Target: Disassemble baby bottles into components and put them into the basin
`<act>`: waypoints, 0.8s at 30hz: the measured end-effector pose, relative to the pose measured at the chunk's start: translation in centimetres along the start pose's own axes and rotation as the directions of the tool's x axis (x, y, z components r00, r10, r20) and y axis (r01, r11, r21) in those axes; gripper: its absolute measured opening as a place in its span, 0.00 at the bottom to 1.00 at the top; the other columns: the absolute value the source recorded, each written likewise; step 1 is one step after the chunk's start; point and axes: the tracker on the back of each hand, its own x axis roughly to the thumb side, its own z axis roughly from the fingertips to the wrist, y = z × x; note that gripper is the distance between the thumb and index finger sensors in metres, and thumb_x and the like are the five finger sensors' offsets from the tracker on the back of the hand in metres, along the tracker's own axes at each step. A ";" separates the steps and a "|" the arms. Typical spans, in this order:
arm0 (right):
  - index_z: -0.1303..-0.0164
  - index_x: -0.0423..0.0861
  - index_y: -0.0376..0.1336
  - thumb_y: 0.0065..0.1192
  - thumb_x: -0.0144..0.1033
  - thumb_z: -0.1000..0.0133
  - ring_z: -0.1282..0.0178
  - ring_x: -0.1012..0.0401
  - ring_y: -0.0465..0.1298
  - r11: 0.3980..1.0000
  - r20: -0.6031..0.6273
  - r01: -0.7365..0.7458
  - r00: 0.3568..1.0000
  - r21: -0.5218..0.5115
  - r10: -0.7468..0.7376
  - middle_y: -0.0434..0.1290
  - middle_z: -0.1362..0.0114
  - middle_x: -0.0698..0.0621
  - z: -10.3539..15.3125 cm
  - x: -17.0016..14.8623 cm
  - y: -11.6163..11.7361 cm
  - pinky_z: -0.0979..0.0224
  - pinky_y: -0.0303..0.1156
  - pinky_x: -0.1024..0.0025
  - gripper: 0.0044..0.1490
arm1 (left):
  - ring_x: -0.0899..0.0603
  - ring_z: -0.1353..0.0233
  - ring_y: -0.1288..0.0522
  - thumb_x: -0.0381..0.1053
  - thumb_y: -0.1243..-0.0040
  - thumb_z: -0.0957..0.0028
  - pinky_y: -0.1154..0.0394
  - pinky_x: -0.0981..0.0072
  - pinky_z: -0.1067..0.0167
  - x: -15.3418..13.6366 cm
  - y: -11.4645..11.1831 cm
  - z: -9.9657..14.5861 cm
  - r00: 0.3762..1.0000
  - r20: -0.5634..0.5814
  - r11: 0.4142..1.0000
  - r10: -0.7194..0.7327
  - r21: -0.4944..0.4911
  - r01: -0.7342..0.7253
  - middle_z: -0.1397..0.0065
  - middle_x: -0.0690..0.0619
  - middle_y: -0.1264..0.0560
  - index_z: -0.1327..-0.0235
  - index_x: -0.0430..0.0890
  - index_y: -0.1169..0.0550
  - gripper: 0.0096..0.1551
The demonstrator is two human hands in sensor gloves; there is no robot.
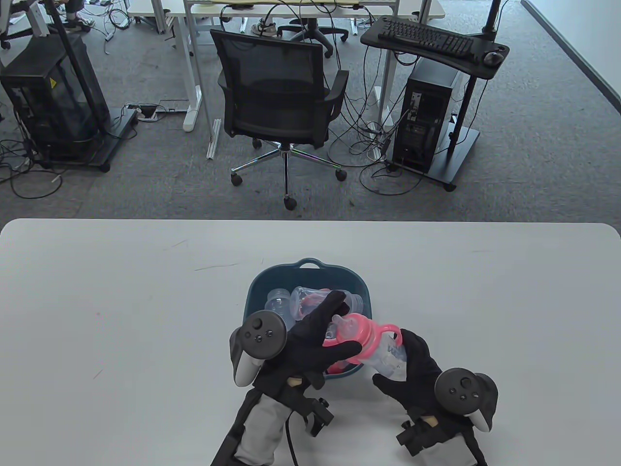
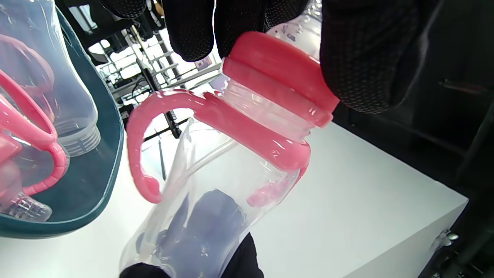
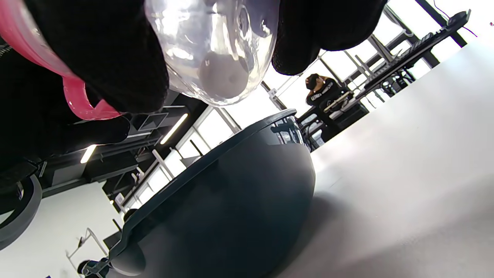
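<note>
Gripping the clear baby bottle [image 1: 390, 357] from both ends, the two hands hold it tilted in the air over the near right rim of the dark teal basin [image 1: 257, 286]. The right hand [image 1: 417, 374] wraps its fingers [image 3: 115, 58] round the bottle's clear lower body, the rounded base showing between them in the right wrist view. The left hand [image 1: 315, 340] reaches across the basin, and its fingers [image 2: 362, 58] curl on the pink screw collar [image 2: 278, 73] at the bottle's top. A pink handle ring [image 2: 216, 127] sits just below that collar, its loops curving out to either side. A clear teat [image 1: 342, 325] sticks up from the collar towards the basin.

Inside the basin lie other clear bottle bodies [image 1: 310, 298] and pink parts, partly hidden by the left hand. The basin stands on the white desk [image 1: 121, 301], near its front edge. Beyond the desk, well apart, stand a black office chair [image 1: 276, 92], a computer tower [image 1: 427, 121] on a wheeled stand and a keyboard [image 1: 427, 39] on a shelf above it, with cables across the carpet.
</note>
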 end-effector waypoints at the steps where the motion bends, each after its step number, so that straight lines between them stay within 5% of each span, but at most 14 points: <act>1: 0.19 0.40 0.44 0.79 0.49 0.50 0.27 0.41 0.67 1.000 0.001 0.005 1.000 0.003 -0.005 0.52 0.19 0.36 0.0 0.0 0.1 0.27 0.64 0.42 0.62 | 0.38 0.15 0.39 0.67 0.30 0.56 0.49 0.35 0.23 -0.1 0.0 0.0 1.000 -0.003 1.000 0.011 -0.002 -0.011 0.18 0.54 0.40 0.19 0.59 0.46 0.56; 7: 0.19 0.40 0.44 0.79 0.49 0.50 0.27 0.41 0.67 1.000 0.002 0.010 1.000 0.010 -0.010 0.52 0.19 0.36 0.0 0.1 0.2 0.27 0.64 0.42 0.62 | 0.39 0.18 0.35 0.66 0.30 0.56 0.48 0.35 0.24 -0.2 0.0 -0.1 0.999 0.002 0.999 0.049 -0.009 -0.049 0.21 0.54 0.36 0.19 0.58 0.44 0.54; 24: 0.19 0.40 0.44 0.79 0.49 0.50 0.27 0.40 0.68 0.999 -0.021 0.032 0.999 0.031 -0.032 0.52 0.19 0.35 -0.1 -0.1 0.3 0.28 0.65 0.41 0.62 | 0.40 0.18 0.36 0.64 0.31 0.52 0.50 0.37 0.22 2.2 1.7 1.4 0.986 0.155 0.977 0.063 0.192 -0.093 0.21 0.54 0.38 0.20 0.59 0.45 0.51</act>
